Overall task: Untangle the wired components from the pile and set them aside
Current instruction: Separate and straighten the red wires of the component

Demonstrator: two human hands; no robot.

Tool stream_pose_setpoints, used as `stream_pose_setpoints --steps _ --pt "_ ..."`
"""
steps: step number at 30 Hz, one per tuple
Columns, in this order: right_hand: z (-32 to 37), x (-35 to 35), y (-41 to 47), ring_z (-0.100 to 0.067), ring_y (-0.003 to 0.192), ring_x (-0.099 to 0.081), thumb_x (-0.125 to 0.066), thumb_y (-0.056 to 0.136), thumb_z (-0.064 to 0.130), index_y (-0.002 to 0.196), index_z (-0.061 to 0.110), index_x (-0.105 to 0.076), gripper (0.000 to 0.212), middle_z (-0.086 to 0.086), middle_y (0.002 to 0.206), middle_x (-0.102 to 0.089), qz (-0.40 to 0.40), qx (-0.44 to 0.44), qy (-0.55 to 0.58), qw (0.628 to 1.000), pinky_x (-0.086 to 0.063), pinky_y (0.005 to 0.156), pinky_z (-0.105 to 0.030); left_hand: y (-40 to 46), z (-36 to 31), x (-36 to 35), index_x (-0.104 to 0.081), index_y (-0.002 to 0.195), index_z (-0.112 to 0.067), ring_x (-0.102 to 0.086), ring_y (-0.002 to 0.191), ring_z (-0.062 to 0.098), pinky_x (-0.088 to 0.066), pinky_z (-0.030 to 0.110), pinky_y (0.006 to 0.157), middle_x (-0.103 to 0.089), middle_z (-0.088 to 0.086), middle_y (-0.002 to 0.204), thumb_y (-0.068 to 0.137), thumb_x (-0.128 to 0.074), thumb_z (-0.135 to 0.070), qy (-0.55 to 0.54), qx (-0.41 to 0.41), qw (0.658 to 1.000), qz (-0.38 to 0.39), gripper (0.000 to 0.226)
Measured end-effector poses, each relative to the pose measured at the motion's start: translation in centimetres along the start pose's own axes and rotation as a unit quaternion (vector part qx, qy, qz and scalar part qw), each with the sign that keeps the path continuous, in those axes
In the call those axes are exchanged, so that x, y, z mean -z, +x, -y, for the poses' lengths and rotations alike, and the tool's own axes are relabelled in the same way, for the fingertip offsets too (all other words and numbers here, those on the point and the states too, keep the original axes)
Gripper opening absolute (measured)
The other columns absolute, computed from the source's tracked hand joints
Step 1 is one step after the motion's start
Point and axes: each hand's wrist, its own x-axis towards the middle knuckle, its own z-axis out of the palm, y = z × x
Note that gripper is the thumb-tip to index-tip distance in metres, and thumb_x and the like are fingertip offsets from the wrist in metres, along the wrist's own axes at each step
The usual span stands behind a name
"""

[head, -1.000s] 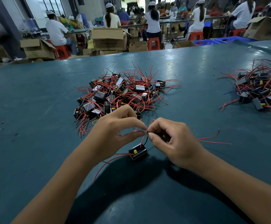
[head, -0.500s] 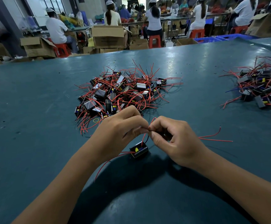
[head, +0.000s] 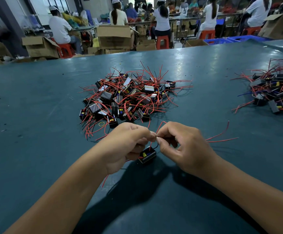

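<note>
A dark green table (head: 36, 102) is seen filling the frame, with a tangled pile (head: 127, 97) of red-wired components at centre and a second heap (head: 275, 92) at the right edge. Below the pile, wire ends are pinched between the left hand (head: 122, 147) and right hand (head: 186, 147), fingertips touching, above one small black component (head: 147, 155).

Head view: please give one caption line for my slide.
Both hands pinch wires above one black component, near the tangled pile.
</note>
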Motion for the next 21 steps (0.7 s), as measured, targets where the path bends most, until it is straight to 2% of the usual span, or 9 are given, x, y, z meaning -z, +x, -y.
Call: stream_pose_setpoints --steps 2,4,7,10,12,14,17,21 --pt "0.0 -0.1 0.1 -0.004 0.065 -0.051 -0.064 0.088 0.014 0.086 0.014 -0.064 0.002 0.012 0.073 -0.056 -0.002 -0.005 0.003 1.000 -0.043 0.061 -0.020 0.0 0.0 -0.1 -0.063 0.053 -0.021 -0.016 0.050 0.013 -0.015 0.020 0.043 -0.028 -0.003 0.057 0.094 -0.056 -0.014 0.005 -0.004 1.000 -0.014 0.043" --pt "-0.1 -0.1 0.2 -0.006 0.064 -0.051 -0.063 0.088 0.014 0.086 0.014 -0.064 0.002 0.011 0.071 -0.057 -0.008 -0.021 0.016 1.000 -0.041 0.061 -0.017 0.2 0.2 0.0 -0.064 0.064 -0.021 -0.027 0.048 0.014 -0.024 0.022 0.044 -0.037 -0.001 0.056 0.096 -0.060 -0.017 0.079 -0.072 0.992 -0.071 0.032" --pt "-0.3 0.0 0.4 -0.007 0.061 -0.052 -0.063 0.088 0.013 0.085 0.012 -0.063 0.003 0.009 0.068 -0.057 -0.020 -0.052 0.049 0.997 -0.039 0.060 -0.013 0.4 0.3 0.7 -0.065 0.088 -0.020 -0.047 0.061 0.014 -0.039 0.021 0.057 -0.057 -0.004 0.072 0.095 -0.065 -0.014 0.235 -0.257 0.929 -0.122 0.010" --pt "-0.5 0.0 0.3 -0.002 0.056 -0.046 -0.062 0.088 0.010 0.084 0.012 -0.063 0.004 0.014 0.062 -0.052 -0.025 -0.076 0.082 0.993 -0.035 0.057 -0.009 0.5 0.3 1.4 -0.070 0.096 -0.019 -0.052 0.074 0.012 -0.036 0.011 0.066 -0.059 -0.006 0.091 0.090 -0.073 -0.009 0.356 -0.366 0.854 -0.099 0.012" --pt "-0.5 0.0 0.3 -0.002 0.054 -0.044 -0.062 0.089 0.010 0.085 0.013 -0.063 0.005 0.015 0.062 -0.051 -0.018 -0.079 0.093 0.992 -0.033 0.055 -0.008 0.7 0.5 1.6 -0.073 0.098 -0.017 -0.053 0.078 0.015 -0.041 0.018 0.068 -0.058 -0.004 0.098 0.087 -0.076 -0.013 0.410 -0.390 0.819 -0.095 0.012" --pt "-0.5 0.0 0.3 -0.002 0.055 -0.046 -0.062 0.089 0.010 0.085 0.014 -0.063 0.005 0.017 0.065 -0.053 -0.009 -0.076 0.099 0.992 -0.031 0.055 -0.007 0.9 0.7 1.8 -0.073 0.099 -0.016 -0.056 0.084 0.017 -0.048 0.029 0.071 -0.058 -0.003 0.101 0.087 -0.076 -0.021 0.418 -0.408 0.806 -0.098 0.012" --pt "-0.5 0.1 0.3 -0.002 0.055 -0.046 -0.062 0.089 0.011 0.085 0.018 -0.062 0.008 0.018 0.066 -0.053 -0.001 -0.072 0.108 0.992 -0.031 0.056 -0.008 1.1 0.9 2.0 -0.074 0.099 -0.013 -0.059 0.092 0.020 -0.051 0.041 0.075 -0.059 0.000 0.102 0.090 -0.072 -0.030 0.421 -0.437 0.789 -0.096 0.019" --pt "-0.6 0.2 0.3 -0.003 0.056 -0.042 -0.060 0.090 0.016 0.084 0.025 -0.060 0.011 0.013 0.064 -0.051 0.015 -0.080 0.147 0.986 -0.035 0.055 -0.017 1.3 0.9 2.1 -0.075 0.099 -0.012 -0.060 0.093 0.025 -0.050 0.045 0.074 -0.062 0.002 0.101 0.093 -0.067 -0.030 0.462 -0.462 0.749 -0.112 0.021"
